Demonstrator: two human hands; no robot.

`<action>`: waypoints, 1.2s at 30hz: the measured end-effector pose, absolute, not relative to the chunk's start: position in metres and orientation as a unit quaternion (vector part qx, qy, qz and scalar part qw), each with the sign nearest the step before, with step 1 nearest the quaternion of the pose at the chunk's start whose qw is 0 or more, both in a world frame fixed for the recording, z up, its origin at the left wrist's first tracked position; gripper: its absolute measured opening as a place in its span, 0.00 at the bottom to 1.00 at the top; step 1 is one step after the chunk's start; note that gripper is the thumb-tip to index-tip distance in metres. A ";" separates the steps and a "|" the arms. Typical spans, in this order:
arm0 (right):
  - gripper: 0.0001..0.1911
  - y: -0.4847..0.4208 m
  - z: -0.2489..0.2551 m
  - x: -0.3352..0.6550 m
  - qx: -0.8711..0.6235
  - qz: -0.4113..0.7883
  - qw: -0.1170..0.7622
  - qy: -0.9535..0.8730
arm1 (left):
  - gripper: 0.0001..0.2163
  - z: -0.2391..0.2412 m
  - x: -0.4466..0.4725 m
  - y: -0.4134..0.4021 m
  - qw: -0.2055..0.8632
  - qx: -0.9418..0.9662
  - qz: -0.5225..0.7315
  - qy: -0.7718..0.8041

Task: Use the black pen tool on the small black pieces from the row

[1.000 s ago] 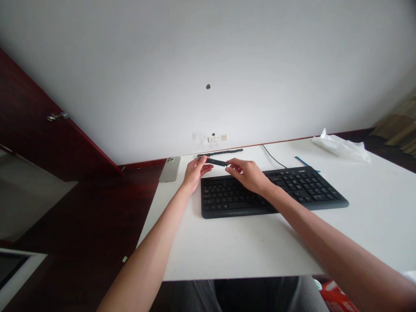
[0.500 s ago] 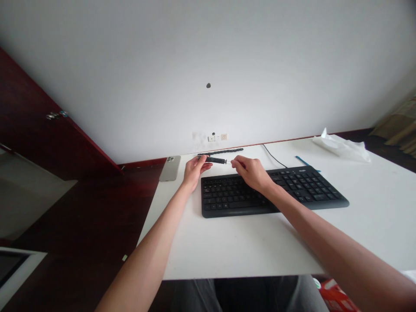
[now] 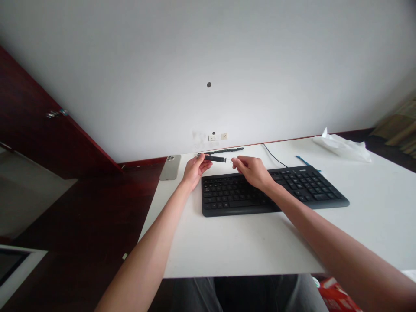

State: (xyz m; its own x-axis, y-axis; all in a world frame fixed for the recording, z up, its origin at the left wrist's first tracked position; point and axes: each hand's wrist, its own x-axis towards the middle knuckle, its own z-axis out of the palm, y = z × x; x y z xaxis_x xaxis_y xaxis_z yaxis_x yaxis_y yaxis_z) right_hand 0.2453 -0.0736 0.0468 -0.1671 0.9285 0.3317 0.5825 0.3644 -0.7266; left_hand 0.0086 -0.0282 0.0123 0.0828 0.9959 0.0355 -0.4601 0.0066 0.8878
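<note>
My left hand point(image 3: 195, 169) is closed around the black handle of what looks like a wire keycap puller point(image 3: 214, 159), held level above the far left corner of the keyboard. Thin wires stick out of its right end. The fingertips of my right hand point(image 3: 251, 169) pinch those wires; their tips are hidden. Below both hands lies a black keyboard point(image 3: 243, 203), partly covered by my right hand and forearm. Behind the puller, a row of small black pieces point(image 3: 227, 151), maybe keycaps, runs along the table's back.
A phone point(image 3: 170, 168) lies at the left table edge. Beyond the keyboard are its black cable point(image 3: 273, 156) and a thin blue stick-like tool point(image 3: 303, 160). A crumpled white plastic bag point(image 3: 344, 148) rests at the back right of the white table point(image 3: 240, 251). The wall carries sockets point(image 3: 217, 137).
My right hand has shifted very slightly right, and a bit more wire shows between the hands. My left hand keeps its hold on the handle.
</note>
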 end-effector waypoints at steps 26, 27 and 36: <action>0.12 -0.050 0.031 0.251 -0.471 0.291 0.321 -0.769 | 0.12 0.005 -0.022 -0.008 0.692 0.148 0.651 0.274; 0.13 -0.042 0.029 0.254 -0.488 0.282 0.321 -0.761 | 0.12 0.005 -0.022 -0.008 0.696 0.148 0.648 0.273; 0.08 0.017 0.017 0.238 -0.551 0.270 0.185 -0.767 | 0.13 0.005 -0.022 -0.006 0.708 0.152 0.634 0.273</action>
